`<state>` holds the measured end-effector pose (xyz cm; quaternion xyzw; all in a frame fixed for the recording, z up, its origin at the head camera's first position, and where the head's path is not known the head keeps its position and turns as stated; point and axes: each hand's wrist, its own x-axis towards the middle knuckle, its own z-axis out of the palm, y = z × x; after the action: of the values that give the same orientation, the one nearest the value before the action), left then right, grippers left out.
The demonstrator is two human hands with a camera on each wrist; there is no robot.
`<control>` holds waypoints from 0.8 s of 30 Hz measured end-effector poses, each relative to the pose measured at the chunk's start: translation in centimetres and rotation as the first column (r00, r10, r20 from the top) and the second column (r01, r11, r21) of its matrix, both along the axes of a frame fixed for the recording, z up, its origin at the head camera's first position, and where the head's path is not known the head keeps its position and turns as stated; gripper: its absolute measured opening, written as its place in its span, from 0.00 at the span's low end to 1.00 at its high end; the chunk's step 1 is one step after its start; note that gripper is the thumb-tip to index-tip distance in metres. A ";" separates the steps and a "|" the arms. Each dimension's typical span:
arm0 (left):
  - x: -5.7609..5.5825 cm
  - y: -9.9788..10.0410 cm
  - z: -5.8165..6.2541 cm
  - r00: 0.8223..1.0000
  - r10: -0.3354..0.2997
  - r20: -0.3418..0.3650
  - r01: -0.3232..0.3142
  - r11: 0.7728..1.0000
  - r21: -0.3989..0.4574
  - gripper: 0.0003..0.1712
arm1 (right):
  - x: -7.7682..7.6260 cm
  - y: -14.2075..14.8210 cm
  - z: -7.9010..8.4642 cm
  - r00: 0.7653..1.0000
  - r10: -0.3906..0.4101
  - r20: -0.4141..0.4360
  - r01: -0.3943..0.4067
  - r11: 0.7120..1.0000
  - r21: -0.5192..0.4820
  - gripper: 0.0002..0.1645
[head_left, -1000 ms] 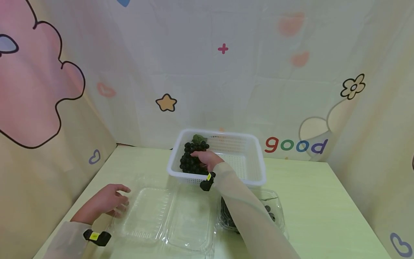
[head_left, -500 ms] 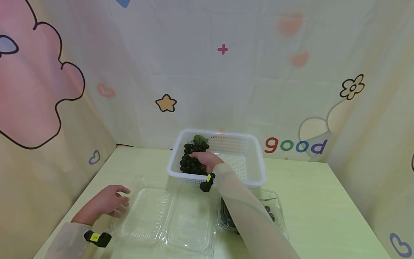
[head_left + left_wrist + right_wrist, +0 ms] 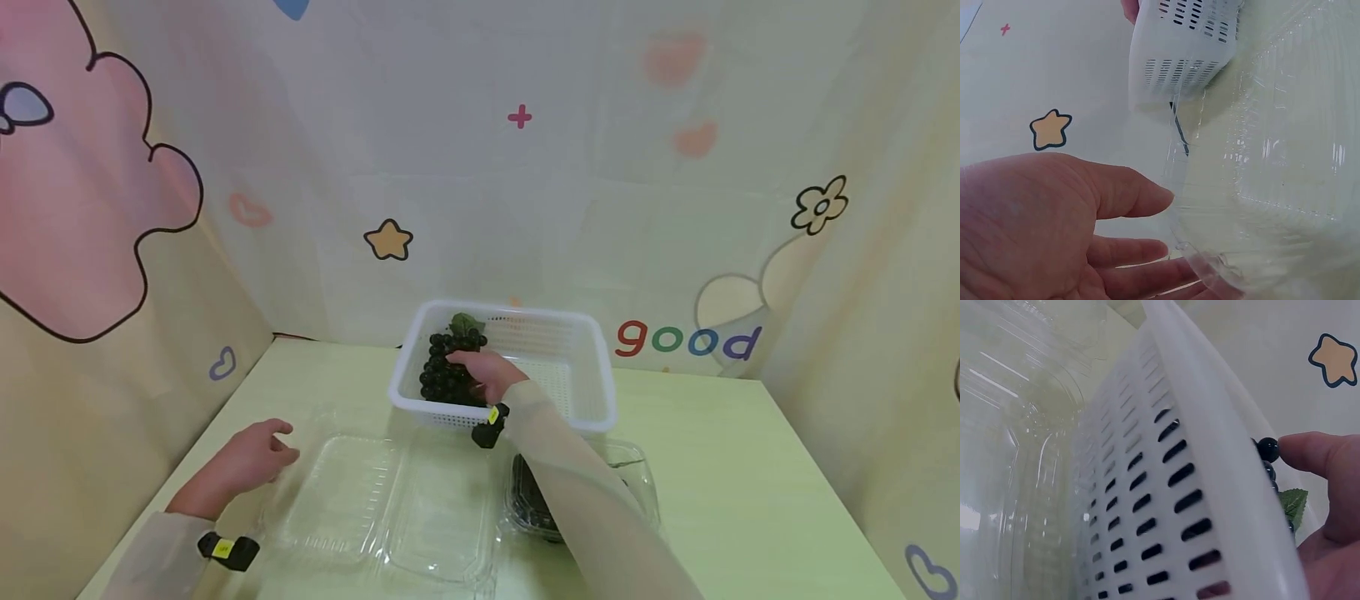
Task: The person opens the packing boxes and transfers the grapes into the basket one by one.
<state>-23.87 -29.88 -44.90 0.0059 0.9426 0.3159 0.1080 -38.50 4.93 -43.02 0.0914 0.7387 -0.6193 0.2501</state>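
A bunch of dark grapes (image 3: 444, 382) with a green leaf lies at the left end of a white slotted basket (image 3: 577, 367). My right hand (image 3: 491, 372) reaches over the basket's front rim and holds the bunch, thumb across the grapes; the basket wall hides its other fingers in the right wrist view. An unfolded clear plastic clamshell box (image 3: 438, 517) lies in front of the basket. At its left edge is my left hand (image 3: 251, 457), fingers loosely bent, with thumb and fingertips right at the clear rim (image 3: 1175, 219) in the left wrist view.
A second clear clamshell box (image 3: 534, 504) with dark round fruit stands right of the unfolded one, partly hidden under my right sleeve (image 3: 577, 492). A printed curtain (image 3: 570, 208) hangs behind the pale table (image 3: 750, 492).
The left hand's fingers have drawn a little closer together and shifted slightly upward. The right hand stays at the grapes, its wrist moved slightly right. The view has shifted a little.
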 end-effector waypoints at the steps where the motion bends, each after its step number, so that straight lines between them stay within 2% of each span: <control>1: 0.0 0.1 0.2 1.000 -0.003 -0.019 0.003 1.000 -0.029 0.33 | 0.1 0.2 0.1 1.000 0.002 0.000 -0.002 1.000 -0.002 0.46; 5: 0.2 0.7 0.8 0.994 -0.012 -0.108 0.001 0.995 -0.099 0.33 | 0.3 1.0 0.7 1.000 0.013 -0.010 -0.013 1.000 -0.014 0.39; 8: 0.5 1.5 1.1 0.984 -0.021 -0.179 -0.001 0.992 -0.123 0.34 | 0.5 1.5 1.1 1.000 0.012 -0.023 -0.012 1.000 -0.026 0.40; 11: 0.7 2.7 1.4 0.968 -0.030 -0.249 -0.003 0.991 -0.132 0.33 | 0.8 2.0 1.6 0.999 0.017 -0.041 -0.018 0.999 -0.029 0.42; 13: 0.9 3.6 1.5 0.952 -0.043 -0.302 0.004 0.992 -0.130 0.33 | 1.2 2.4 1.9 0.999 0.018 -0.048 -0.020 0.999 -0.033 0.45; 15: 1.0 4.5 1.6 0.936 -0.057 -0.347 0.015 0.992 -0.122 0.32 | 1.5 2.8 2.3 0.998 0.033 -0.054 -0.035 0.999 -0.032 0.44; 19: 1.5 6.6 1.9 0.910 -0.082 -0.406 0.039 0.993 -0.111 0.30 | 2.2 3.6 2.9 0.994 0.062 -0.086 -0.066 0.997 -0.041 0.41; 24: 2.0 9.2 2.0 0.893 -0.112 -0.436 0.079 0.993 -0.093 0.27 | 3.3 4.6 4.0 0.979 0.115 -0.166 -0.120 0.993 -0.019 0.37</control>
<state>-21.85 -20.71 -42.91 0.1195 0.9520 0.2662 -0.0921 -35.24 9.49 -39.06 -0.0076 0.7517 -0.6197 0.2255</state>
